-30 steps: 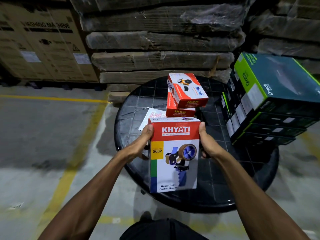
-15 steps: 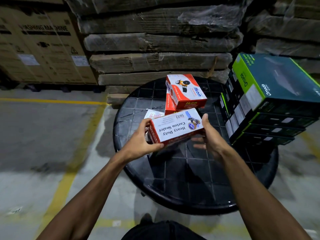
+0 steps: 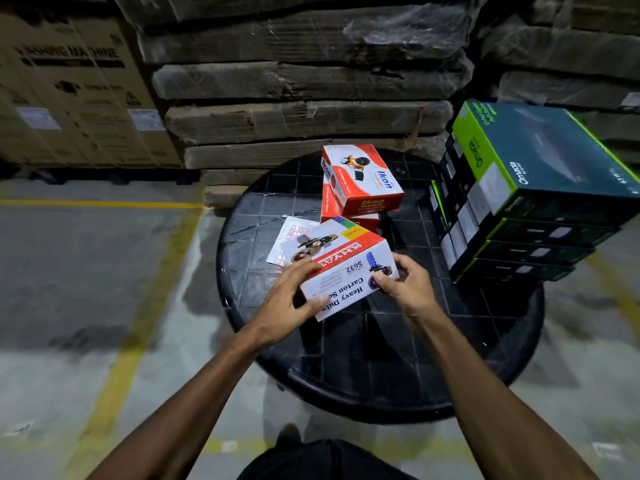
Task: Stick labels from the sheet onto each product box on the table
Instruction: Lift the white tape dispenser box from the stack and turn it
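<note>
Khyati carton-sealer box (image 3: 346, 268), upright a second ago, now lies tilted between my hands, left hand (image 3: 289, 303) and right hand (image 3: 403, 284) gripping it over the desk (image 3: 381, 358), exposing a label face.

red/white Khyati box (image 3: 346, 268), black grid table (image 3: 381, 358), green/teal boxes (image 3: 540, 161)

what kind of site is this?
Likely a warehouse or stockroom: wrapped flat cartons stacked behind, a washing machine carton at left, yellow floor lines, and retail boxes on a round black table.
</note>
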Demonstrator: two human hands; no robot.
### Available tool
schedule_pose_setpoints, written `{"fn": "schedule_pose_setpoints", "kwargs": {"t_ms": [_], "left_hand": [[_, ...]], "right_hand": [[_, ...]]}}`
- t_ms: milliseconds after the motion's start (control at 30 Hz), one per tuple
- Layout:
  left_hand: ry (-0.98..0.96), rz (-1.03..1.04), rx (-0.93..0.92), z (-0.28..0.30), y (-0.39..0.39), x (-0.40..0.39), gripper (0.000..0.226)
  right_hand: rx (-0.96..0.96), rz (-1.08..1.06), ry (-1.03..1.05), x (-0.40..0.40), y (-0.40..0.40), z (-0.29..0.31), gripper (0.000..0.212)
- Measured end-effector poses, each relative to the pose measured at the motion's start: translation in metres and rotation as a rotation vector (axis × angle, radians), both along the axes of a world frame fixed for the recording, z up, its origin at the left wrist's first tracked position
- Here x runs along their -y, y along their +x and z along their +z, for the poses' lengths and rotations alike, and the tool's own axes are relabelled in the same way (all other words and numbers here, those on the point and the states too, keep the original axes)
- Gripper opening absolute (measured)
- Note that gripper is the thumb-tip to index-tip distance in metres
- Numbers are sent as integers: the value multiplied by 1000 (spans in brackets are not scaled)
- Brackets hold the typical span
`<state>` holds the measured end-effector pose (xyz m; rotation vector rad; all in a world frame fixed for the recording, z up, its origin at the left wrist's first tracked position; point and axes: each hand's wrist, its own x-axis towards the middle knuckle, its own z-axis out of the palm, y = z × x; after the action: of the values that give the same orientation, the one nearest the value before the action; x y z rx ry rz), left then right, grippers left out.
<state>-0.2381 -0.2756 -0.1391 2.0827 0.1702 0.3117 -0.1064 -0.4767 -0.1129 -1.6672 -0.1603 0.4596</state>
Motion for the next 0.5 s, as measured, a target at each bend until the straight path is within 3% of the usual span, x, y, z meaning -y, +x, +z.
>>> {"fn": "schedule_pose_setpoints", "kwargs": {"t_ms": [133,233,333,433,500], "left_hand": [[-120,171,109,-3,3,9,23],[-127,166,104,-8,0,11,19],[-1,124,69,-16,-7,14,23],[220,-36,48,-34,-21,20,37],[325,-141,14,-50,-30,23,36]], "right_hand": [[14,36,3,1,-3,-4,37],[-23,50,-38,6,-4,-7,39],[-85,141,-92,16,-5,-16,51],[-199,296,-211,26,-7,-32,76],[-296,362,-279,33,-10,-41,82]]}}
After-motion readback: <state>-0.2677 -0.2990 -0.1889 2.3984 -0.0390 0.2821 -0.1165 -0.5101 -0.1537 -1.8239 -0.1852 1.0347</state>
